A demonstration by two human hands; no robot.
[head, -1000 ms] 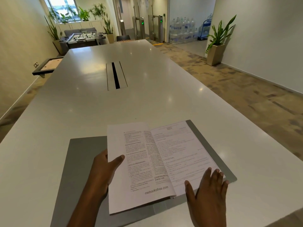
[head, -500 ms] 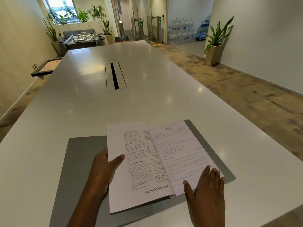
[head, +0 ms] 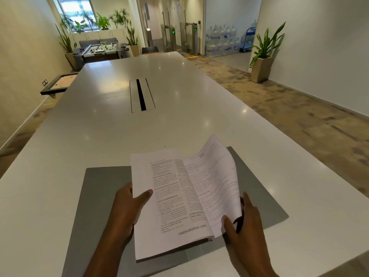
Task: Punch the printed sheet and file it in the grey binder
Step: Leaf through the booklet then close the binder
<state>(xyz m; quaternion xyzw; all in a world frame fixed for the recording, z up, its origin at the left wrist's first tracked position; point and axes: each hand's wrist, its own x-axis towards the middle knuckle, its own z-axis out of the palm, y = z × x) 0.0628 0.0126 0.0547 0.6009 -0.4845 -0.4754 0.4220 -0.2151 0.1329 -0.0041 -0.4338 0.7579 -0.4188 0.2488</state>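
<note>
Your left hand (head: 127, 208) grips the left printed stack (head: 169, 200) – thumb on top – while your right hand (head: 242, 222) pinches the right-hand sheets (head: 217, 180), curling above the open grey binder (head: 103, 188) at 6 o'clock.

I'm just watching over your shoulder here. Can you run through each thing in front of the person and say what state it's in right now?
Grey binder: open, lying flat on the table.
Left stack of printed sheets: held up by the left hand.
Right printed sheet: lifted and curled, pinched by the right hand.
Table: bare and glossy beyond the binder.
Cable slot: open.
</note>
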